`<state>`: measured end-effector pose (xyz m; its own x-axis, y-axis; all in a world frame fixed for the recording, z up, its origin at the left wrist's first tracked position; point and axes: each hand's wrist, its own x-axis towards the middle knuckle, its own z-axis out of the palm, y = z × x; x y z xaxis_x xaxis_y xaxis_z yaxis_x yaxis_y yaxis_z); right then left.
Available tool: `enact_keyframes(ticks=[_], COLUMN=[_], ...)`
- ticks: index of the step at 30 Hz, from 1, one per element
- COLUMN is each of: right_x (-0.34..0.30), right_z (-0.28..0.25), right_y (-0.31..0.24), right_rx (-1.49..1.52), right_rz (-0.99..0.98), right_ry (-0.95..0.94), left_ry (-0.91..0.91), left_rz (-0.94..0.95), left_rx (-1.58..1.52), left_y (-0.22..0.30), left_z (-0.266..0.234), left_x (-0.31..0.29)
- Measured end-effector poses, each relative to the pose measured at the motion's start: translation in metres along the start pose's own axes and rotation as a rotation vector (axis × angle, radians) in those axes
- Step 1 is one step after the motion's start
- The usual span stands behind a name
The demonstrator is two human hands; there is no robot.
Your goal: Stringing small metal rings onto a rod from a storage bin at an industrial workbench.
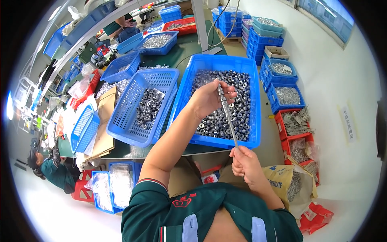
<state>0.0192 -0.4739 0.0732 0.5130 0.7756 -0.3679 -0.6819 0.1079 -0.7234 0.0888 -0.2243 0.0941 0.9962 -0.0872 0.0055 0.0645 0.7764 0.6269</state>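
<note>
Nearest: right hand point(246, 163), closed in a fist on the lower end of a thin metal rod point(231, 125). Low grip, I judge, because it leaves the shaft bare and steers it from one end. Rod slants up and leftward to the left hand point(207, 96), above the blue tub point(254, 121). That hand is looser, fingers part-curled behind the rod, thumb by its top; whether it pinches, I cannot tell from here. Silvery ring-like pieces point(223, 99) sit around the rod's upper stretch, by the left fingers

Tub of dark rings point(238, 115) lies straight ahead on the green table point(187, 42), presumably for short reach and to catch drops. Perforated basket point(121, 111) just beside it on the left, fewer rings point(148, 107) inside; likely placed for the left arm

Hard to read: fist hides the rod's butt, thumb crowds its tip, and I can't count the pieces on it. Left forearm covers the tub's near-left corner

Farther: stacked blue crates point(258, 45), probably piled to save floor; lower contents hidden. Co-worker point(60, 175) at far left, hands unclear. Another person point(117, 27) past the table, partly cut off by the white frame point(198, 28)
</note>
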Motion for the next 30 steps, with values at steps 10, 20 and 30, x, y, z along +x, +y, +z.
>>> enact_keyframes(ticks=[10, 20, 30], right_x=[-0.008, 0.002, 0.053], right_z=[0.014, 0.011, 0.076], right_y=[-0.009, -0.01, -0.036], right_rx=[0.266, 0.128, -0.012], right_rz=[0.113, 0.012, 0.113], right_ry=[-0.179, -0.153, -0.21], left_ry=[-0.259, -0.103, 0.493], left_rz=[0.119, 0.047, 0.17], left_rx=[-0.109, -0.112, 0.117], left_y=[-0.002, -0.004, 0.021], left_z=[0.009, 0.015, 0.041], left_x=[-0.007, -0.014, -0.078])
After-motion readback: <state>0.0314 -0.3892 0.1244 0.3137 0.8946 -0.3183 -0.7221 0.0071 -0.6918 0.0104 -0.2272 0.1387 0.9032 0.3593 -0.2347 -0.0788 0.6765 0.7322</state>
